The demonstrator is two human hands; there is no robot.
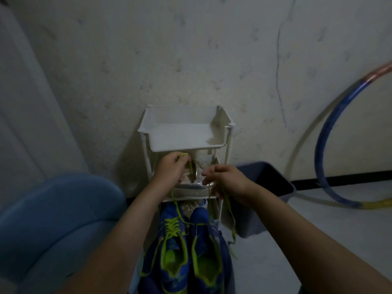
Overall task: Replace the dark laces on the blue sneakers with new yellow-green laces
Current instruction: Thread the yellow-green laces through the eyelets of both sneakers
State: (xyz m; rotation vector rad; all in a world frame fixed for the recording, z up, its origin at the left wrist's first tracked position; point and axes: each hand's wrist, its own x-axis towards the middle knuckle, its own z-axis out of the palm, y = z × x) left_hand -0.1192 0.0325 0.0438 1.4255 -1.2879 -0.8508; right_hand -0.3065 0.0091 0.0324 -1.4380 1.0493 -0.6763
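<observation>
Two blue sneakers with yellow-green trim lie side by side below my hands. The left sneaker [169,247] has a yellow-green lace woven through its eyelets. The right sneaker [206,251] shows a yellow-green lace [230,215] only across its lowest eyelets. Both ends of that lace rise to my raised hands. My left hand [171,171] pinches one end at its fingertips. My right hand [224,179] grips the other end, which hangs down past the sneaker's right side. No dark laces are visible.
A white plastic shelf rack [186,132] stands against the wall behind my hands. A grey-blue bin [265,187] sits to its right. A blue hoop [326,149] leans on the wall at right. A blue cushioned seat [53,219] fills the lower left.
</observation>
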